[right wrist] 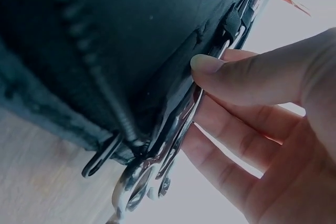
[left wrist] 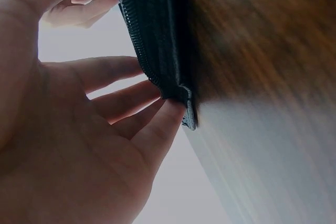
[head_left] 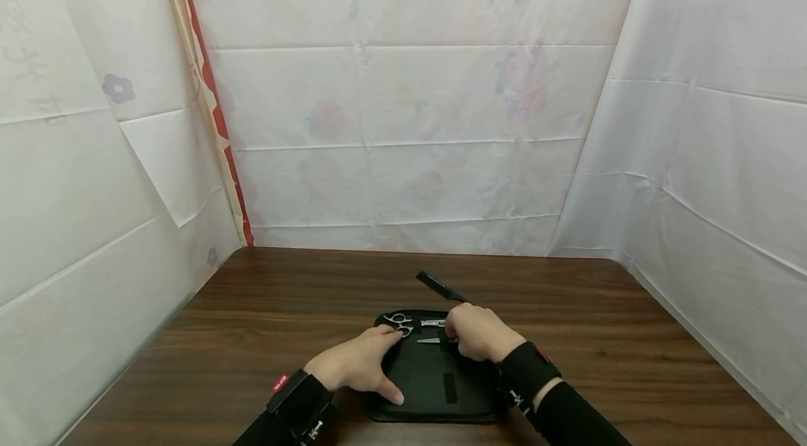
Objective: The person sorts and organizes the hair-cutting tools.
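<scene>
A flat black zip case (head_left: 416, 390) lies on the table with metal scissors in it. My left hand (head_left: 362, 362) rests over the case's left edge, its thumb on the near part and fingertips beside the finger rings of one pair of scissors (head_left: 398, 320). In the left wrist view its fairly straight fingers (left wrist: 157, 124) touch the zip edge. At the case's far right, my right hand (head_left: 477, 330) pinches another pair of scissors (right wrist: 176, 140) between thumb and fingers, near a black strap (right wrist: 231, 22). These scissors' finger rings stick out past the case edge.
A black comb (head_left: 438, 286) is just beyond the case, its near end reaching my right hand in the head view. A zip pull (right wrist: 100, 156) hangs at the case's corner. White sheets (head_left: 391, 96) wall in the wooden table (head_left: 284, 306) at the back and sides.
</scene>
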Available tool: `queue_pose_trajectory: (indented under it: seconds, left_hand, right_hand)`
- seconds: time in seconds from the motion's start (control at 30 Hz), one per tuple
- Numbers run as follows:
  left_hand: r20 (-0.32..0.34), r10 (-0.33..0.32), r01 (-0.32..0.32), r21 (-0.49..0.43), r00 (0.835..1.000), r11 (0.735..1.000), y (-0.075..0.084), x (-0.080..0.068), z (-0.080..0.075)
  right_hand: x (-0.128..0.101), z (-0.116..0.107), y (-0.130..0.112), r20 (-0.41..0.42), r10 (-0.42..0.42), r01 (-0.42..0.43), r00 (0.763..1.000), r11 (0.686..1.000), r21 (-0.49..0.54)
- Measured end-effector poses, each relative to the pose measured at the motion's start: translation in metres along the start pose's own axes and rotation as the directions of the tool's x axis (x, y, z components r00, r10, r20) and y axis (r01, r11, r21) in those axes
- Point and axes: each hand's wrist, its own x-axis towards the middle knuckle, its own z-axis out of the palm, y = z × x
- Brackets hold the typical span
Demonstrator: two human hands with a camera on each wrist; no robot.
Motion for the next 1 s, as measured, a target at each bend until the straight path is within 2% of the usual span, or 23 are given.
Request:
queue_pose_trajectory:
  seconds: [0.57,0.87,1.0]
  left_hand:
    - [-0.005,0.003,-0.003,0.002,1.000,1.000,0.000,0.000,0.000]
    - [-0.015,0.005,-0.005,0.016,1.000,1.000,0.001,-0.001,0.001]
    - [-0.023,0.011,-0.010,0.031,1.000,0.999,0.000,-0.001,0.001]
  right_hand:
    - [-0.003,0.001,0.004,0.011,-0.009,0.009,1.000,0.998,0.063]
    - [-0.009,-0.002,0.008,-0.019,-0.057,0.058,0.998,0.995,0.082]
    - [-0.013,-0.008,0.011,-0.024,-0.048,0.050,0.999,0.995,0.084]
